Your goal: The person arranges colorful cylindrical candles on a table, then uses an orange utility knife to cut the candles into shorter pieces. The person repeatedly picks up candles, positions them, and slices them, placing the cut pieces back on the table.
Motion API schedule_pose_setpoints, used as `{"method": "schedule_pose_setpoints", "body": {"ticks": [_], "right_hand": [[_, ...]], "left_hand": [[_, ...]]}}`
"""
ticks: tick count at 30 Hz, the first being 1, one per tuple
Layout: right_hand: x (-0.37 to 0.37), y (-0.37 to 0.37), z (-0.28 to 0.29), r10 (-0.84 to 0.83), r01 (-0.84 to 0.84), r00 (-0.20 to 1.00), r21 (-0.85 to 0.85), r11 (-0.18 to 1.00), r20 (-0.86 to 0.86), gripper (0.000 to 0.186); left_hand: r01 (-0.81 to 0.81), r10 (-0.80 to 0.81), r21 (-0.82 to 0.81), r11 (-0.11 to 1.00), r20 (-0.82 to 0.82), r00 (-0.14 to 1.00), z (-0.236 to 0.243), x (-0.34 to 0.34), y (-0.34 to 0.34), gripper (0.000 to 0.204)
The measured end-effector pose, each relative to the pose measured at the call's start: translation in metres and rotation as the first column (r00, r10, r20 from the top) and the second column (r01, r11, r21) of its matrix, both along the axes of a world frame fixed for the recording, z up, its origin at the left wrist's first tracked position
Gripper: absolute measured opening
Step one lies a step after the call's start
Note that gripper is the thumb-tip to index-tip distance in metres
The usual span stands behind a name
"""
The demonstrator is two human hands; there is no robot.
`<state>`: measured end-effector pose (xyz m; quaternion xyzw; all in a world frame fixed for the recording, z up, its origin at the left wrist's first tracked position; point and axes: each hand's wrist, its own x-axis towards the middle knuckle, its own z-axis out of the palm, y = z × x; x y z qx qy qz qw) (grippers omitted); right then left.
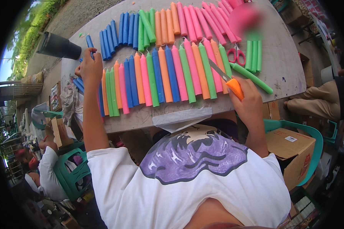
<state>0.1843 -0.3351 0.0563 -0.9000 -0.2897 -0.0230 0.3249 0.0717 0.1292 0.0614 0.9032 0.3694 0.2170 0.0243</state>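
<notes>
My left hand (90, 68) is closed around a blue candle (90, 42) at the left end of the grey table (283, 72). My right hand (247, 100) grips a knife with an orange handle (235, 87); its grey blade (218, 70) lies over the right end of the near candle row. That near row (164, 78) holds several candles in orange, green, pink and blue, side by side with wicks pointing away. A second row of candles (168, 24) lies farther back.
Red-handled scissors (236, 55) lie right of the rows, beside three green candles (253, 55) and one long green candle (251, 78). A dark cup (59, 46) lies at the table's left corner. A cardboard box (292, 152) on a teal chair stands at my right. A seated person (51, 171) is lower left.
</notes>
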Motion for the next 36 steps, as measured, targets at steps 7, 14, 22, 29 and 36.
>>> {"method": "schedule_pose_setpoints", "body": {"ticks": [7,14,22,29,36], "right_hand": [[-0.003,0.005,0.012,0.018,-0.019,1.0,0.035,0.999,0.02,0.032],[-0.005,0.012,0.01,0.056,-0.056,0.998,0.004,0.998,-0.009,0.036],[-0.008,0.01,0.009,0.038,-0.039,0.998,-0.008,0.999,-0.05,0.035],[-0.006,0.014,0.01,0.06,-0.06,0.998,-0.002,0.998,-0.036,0.035],[-0.002,0.013,0.006,0.065,-0.066,0.997,-0.022,0.998,-0.032,0.036]], "left_hand": [[0.377,-0.325,-0.085,0.922,0.358,0.875,0.014,-0.018,-0.189,0.024],[0.588,-0.523,-0.098,0.803,0.358,0.773,-0.017,0.001,-0.278,0.03],[0.486,-0.48,0.042,0.873,0.243,0.843,-0.036,0.021,-0.278,0.028],[0.537,-0.529,-0.043,0.842,0.124,0.839,-0.025,0.011,-0.276,0.062],[0.675,-0.675,-0.018,0.738,-0.014,0.738,-0.037,0.004,-0.256,0.08]]}}
